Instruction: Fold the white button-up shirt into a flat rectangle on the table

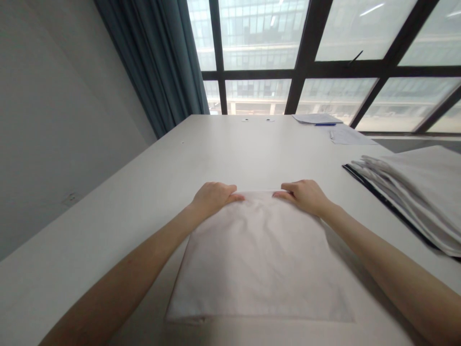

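Note:
A pale, whitish piece of folded cloth (266, 269) lies before me on the white table (230, 154), with soft wrinkles near its far edge. My left hand (216, 196) pinches that far edge on the left, thumb on top. On the right, my right hand (304, 194) grips the same edge in a like way. The edge between the two hands looks straight and slightly raised. Both forearms reach in along the sides of the cloth. The fingers under the fabric are partly hidden.
A stack of folded white cloths (421, 187) rests on a black board (389, 206) at the right. Farther back are sheets of paper (317, 118) with a blue pen (325, 124). A blue curtain (154, 57) and large windows stand behind the table; a wall runs along the left.

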### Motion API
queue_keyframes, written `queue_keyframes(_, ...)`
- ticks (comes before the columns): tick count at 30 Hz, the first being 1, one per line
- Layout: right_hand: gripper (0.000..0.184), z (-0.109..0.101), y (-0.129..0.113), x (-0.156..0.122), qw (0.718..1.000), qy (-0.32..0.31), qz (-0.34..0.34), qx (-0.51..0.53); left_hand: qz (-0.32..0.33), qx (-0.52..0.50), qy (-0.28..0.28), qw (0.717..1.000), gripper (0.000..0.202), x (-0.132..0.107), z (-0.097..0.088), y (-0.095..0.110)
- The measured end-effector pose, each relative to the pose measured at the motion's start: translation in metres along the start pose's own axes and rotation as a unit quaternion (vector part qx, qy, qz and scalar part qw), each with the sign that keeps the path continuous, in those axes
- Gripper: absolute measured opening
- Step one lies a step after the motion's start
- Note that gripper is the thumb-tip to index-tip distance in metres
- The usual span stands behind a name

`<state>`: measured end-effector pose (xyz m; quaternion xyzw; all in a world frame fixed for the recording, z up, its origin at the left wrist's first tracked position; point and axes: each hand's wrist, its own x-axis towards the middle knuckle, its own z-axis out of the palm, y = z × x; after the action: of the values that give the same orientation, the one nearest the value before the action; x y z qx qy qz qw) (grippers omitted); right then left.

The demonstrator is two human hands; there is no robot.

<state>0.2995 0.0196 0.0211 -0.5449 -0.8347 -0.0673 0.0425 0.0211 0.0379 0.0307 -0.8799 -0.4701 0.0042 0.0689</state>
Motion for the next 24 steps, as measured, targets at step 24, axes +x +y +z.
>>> queue_keyframes(24,0.049,0.010,0.024,-0.003,0.992,0.064,0.070,-0.078,-0.129,-0.044,-0.008,0.991,0.049,0.001,0.002,-0.032)
